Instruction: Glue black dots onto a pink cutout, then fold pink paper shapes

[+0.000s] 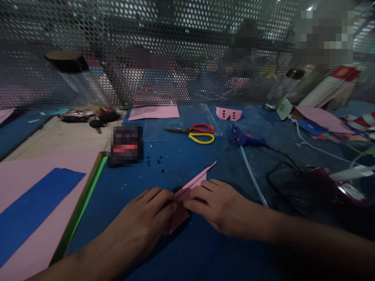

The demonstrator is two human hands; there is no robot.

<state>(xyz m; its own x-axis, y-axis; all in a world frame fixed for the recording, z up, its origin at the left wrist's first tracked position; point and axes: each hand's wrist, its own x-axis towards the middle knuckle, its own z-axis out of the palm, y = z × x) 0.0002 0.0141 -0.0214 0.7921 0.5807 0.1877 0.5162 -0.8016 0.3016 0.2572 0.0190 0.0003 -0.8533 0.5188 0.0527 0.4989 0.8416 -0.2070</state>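
Observation:
A piece of pink paper (193,182) with a narrow folded edge lies slanted on the blue tabletop, between both hands. My left hand (149,210) grips its near left part, fingers curled and pressed together. On the right side, my right hand (216,201) pinches the same paper with bent fingers, close to the left fingertips. Beyond the hands are several small black squares (159,160) and scissors (202,133) with one red and one yellow handle. A pink paper cutout (229,114) with black squares on it lies farther back.
A blue glue gun (247,139) with its cable and a clear glue stick (254,177) lie to the right. A dark phone-like object (125,146) is at left, near blue paper strips (41,207). Perforated metal mesh (175,50) stands behind, with clear bottles (284,89) before it.

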